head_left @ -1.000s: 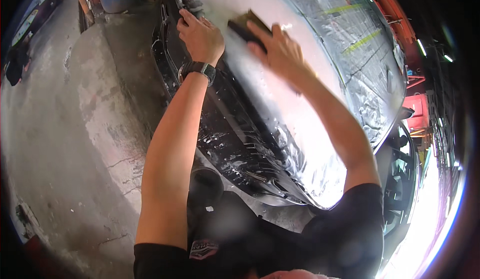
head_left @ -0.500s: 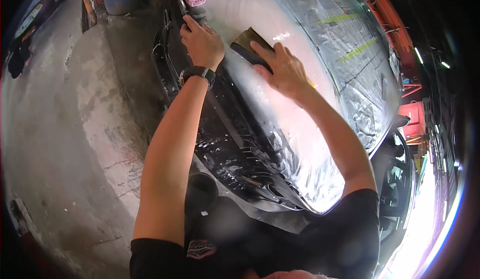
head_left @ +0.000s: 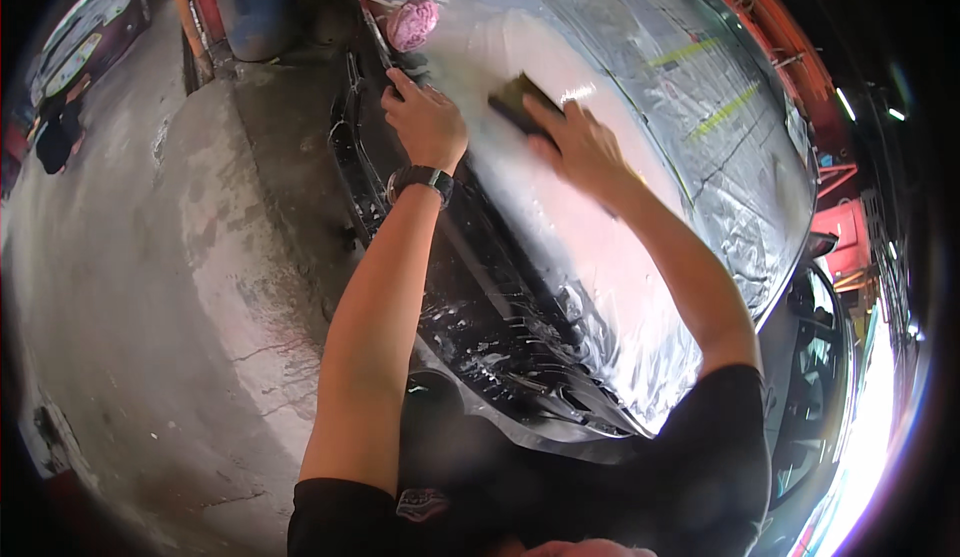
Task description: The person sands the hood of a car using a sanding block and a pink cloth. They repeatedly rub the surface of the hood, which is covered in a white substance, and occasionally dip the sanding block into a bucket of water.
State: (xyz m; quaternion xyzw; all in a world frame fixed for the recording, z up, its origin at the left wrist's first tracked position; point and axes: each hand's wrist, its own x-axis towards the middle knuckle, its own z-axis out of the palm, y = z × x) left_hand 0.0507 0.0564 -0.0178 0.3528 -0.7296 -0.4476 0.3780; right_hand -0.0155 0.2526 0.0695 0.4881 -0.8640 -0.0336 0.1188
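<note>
A dark sanding block [head_left: 524, 99] lies flat against the car hood [head_left: 612, 257], which is whitish pink, wet-looking and streaked near its close end. My right hand [head_left: 584, 152] grips the block, fingers stretched over its top; its underside is hidden. Over on the left, my left hand [head_left: 430, 125] rests on the car's front edge with its fingers apart and nothing in them. Just beyond that hand sits a crumpled pink cloth [head_left: 413, 25] on the hood's far corner. Below my left wrist runs the black front bumper [head_left: 455, 292], spotted with white residue.
Clear plastic sheeting [head_left: 735, 172] with yellow-green tape covers the car right of the hood. A blue drum [head_left: 260, 7] stands on the concrete floor [head_left: 130, 287] at far left. Another person [head_left: 62, 129] is low down at the left edge. Another car [head_left: 815, 357] is at right.
The view has shifted, so the scene sits lower and further right. Against the hood, my right hand and the sanding block have slid slightly away from me. My left hand stays at the front edge.
</note>
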